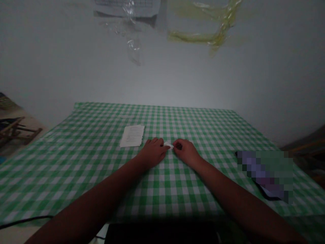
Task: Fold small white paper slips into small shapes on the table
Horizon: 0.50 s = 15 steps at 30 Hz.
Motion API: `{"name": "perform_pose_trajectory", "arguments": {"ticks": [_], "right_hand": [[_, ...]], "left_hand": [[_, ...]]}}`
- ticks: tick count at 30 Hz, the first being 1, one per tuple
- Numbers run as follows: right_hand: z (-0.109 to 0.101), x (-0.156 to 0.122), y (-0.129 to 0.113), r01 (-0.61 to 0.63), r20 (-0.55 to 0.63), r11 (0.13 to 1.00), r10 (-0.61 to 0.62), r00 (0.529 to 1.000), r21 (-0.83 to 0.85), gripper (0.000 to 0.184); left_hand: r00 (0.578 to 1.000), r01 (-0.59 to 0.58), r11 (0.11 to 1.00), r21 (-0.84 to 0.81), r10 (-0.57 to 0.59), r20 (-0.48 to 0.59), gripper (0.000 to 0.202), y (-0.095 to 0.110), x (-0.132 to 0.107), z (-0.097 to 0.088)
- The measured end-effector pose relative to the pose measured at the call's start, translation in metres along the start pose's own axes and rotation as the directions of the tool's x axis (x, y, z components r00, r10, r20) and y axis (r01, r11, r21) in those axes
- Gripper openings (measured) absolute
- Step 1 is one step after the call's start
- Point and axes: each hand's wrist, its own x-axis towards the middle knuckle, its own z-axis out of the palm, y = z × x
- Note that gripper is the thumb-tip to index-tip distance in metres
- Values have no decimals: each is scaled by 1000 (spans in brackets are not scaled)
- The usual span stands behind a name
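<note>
With both hands low on the checked counter [101, 162], our left hand [152, 152] and right hand [186, 151] pinch a small white scrap [168, 145] between closed fingers; a printed sheet [132, 135] lies near.

I am resting both forearms on the worktop [76, 162], which is wearing a green-and-white checked cloth. My left hand [152, 152] and right hand [186, 151] are meeting over a small white scrap [168, 145], each pinching one end. A printed sheet of paper [132, 136] is lying just beyond my left hand.
</note>
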Motion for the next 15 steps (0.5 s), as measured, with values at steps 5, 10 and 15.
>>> {"name": "perform_pose_trajectory", "arguments": {"ticks": [5, 10, 15], "right_hand": [[3, 2, 2, 8, -25, 1000, -8, 1000, 8, 17], [2, 4, 2, 57, -36, 998, -56, 998, 9, 20], [1, 4, 2, 81, -42, 994, -78, 996, 67, 21]], "left_hand": [[1000, 1, 1000, 24, -2, 12, 34, 4, 0, -3], [1000, -19, 1000, 13, 18, 11, 35, 6, 0, -3], [1000, -18, 1000, -10, 18, 7, 37, 7, -2, -2]]}}
